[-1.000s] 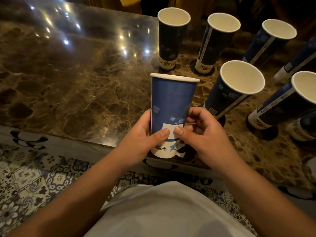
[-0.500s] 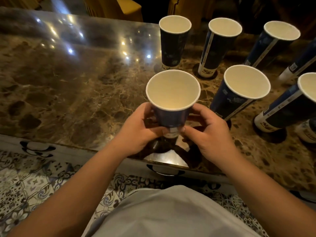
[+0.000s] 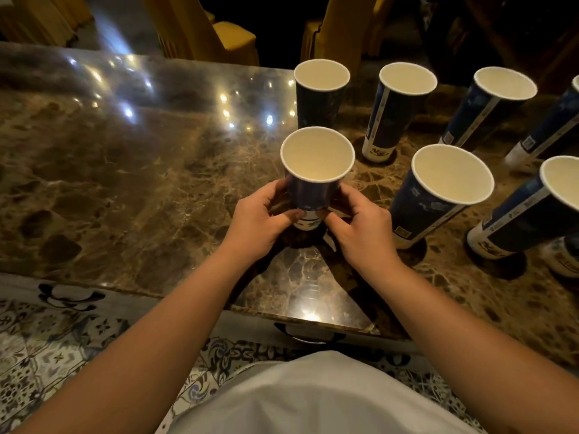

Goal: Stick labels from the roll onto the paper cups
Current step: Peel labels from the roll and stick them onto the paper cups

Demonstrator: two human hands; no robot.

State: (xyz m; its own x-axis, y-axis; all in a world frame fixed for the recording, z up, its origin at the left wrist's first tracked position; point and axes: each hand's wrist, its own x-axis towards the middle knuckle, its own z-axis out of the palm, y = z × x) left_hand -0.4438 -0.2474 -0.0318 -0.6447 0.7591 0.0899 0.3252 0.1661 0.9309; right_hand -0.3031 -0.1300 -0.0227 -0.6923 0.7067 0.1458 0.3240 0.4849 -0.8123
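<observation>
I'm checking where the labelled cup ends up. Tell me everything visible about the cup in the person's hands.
The held cup is a tall dark blue paper cup with a white rolled rim, a cream inside that looks empty, and a white band at its base. It stands upright on the marble table, gripped low by the left hand and right hand.

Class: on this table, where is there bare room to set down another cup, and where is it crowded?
Free: the marble table left of the held cup, out to its left edge, and the near strip between the forearms. Crowded: the right side, where cups stand in rows close together.
</observation>
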